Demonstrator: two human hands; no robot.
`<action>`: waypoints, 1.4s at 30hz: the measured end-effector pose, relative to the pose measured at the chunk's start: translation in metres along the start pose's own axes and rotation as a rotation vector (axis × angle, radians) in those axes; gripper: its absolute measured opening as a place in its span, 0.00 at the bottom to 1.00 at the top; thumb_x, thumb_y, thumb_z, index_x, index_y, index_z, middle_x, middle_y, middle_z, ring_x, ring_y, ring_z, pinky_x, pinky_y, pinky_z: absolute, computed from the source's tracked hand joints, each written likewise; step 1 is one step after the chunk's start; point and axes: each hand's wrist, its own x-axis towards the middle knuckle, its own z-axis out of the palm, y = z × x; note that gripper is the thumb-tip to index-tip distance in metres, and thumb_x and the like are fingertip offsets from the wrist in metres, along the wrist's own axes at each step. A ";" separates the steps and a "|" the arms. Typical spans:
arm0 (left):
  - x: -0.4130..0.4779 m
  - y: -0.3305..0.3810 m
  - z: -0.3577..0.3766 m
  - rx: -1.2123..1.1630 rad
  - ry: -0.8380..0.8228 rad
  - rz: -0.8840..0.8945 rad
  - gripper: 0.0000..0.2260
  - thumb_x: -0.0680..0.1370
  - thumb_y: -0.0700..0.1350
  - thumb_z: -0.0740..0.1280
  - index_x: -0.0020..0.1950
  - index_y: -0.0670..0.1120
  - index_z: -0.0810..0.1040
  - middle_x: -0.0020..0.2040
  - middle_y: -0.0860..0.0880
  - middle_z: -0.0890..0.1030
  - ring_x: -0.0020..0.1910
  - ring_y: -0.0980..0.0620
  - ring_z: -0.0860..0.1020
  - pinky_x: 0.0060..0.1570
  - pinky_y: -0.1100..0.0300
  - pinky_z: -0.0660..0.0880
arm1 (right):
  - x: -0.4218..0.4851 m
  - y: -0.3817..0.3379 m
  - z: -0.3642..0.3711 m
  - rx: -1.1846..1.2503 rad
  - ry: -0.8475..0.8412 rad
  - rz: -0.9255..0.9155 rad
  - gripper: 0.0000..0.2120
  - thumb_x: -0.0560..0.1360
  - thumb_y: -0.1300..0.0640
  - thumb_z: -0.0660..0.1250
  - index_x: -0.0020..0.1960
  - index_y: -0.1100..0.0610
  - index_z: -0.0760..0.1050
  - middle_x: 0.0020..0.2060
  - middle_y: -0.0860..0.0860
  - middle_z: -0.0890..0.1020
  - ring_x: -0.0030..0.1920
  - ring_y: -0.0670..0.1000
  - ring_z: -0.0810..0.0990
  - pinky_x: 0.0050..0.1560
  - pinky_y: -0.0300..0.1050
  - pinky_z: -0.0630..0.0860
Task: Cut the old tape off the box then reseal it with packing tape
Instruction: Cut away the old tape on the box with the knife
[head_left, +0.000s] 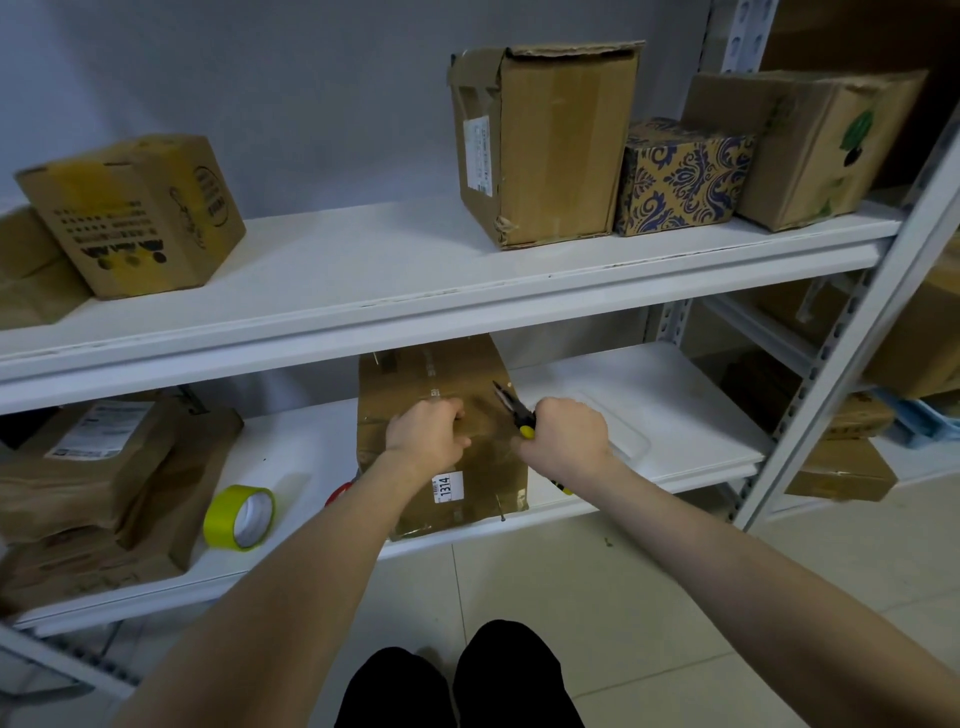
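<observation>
A brown cardboard box (483, 467) wrapped in old clear tape, with a white "1314" label, stands at the front of the lower white shelf (649, 395). My left hand (428, 434) rests on top of the box, its fingers curled over the top edge. My right hand (569, 434) grips black scissors (511, 405) with yellow on the handles; the blades point up and left over the box's right top edge. A yellow roll of packing tape (241, 517) lies on the same shelf to the left of the box.
Brown paper parcels (98, 483) are stacked at the lower shelf's left end. A red object (338, 492) peeks out beside the box. Several cardboard boxes (550, 140) sit on the upper shelf. A metal upright (831, 364) and more boxes stand at right. Tiled floor lies below.
</observation>
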 end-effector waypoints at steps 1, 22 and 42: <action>0.000 0.000 0.000 -0.005 0.000 0.000 0.16 0.76 0.49 0.69 0.63 0.50 0.74 0.58 0.49 0.79 0.56 0.49 0.78 0.57 0.51 0.77 | 0.002 0.002 -0.006 0.018 0.027 -0.006 0.13 0.73 0.46 0.66 0.40 0.55 0.70 0.32 0.50 0.74 0.35 0.54 0.75 0.35 0.42 0.69; -0.035 -0.049 0.005 -0.264 0.333 -0.250 0.26 0.73 0.48 0.71 0.69 0.44 0.68 0.67 0.43 0.70 0.65 0.43 0.70 0.62 0.48 0.72 | 0.017 0.106 0.042 0.167 -0.274 0.473 0.07 0.71 0.52 0.62 0.40 0.55 0.70 0.35 0.49 0.77 0.36 0.51 0.76 0.35 0.39 0.67; -0.014 -0.072 -0.007 -0.500 0.102 -0.392 0.23 0.73 0.29 0.67 0.66 0.44 0.72 0.66 0.43 0.73 0.64 0.42 0.72 0.52 0.56 0.75 | -0.004 0.048 0.051 0.650 -0.243 0.378 0.13 0.68 0.50 0.66 0.33 0.56 0.66 0.27 0.49 0.70 0.29 0.51 0.70 0.31 0.41 0.63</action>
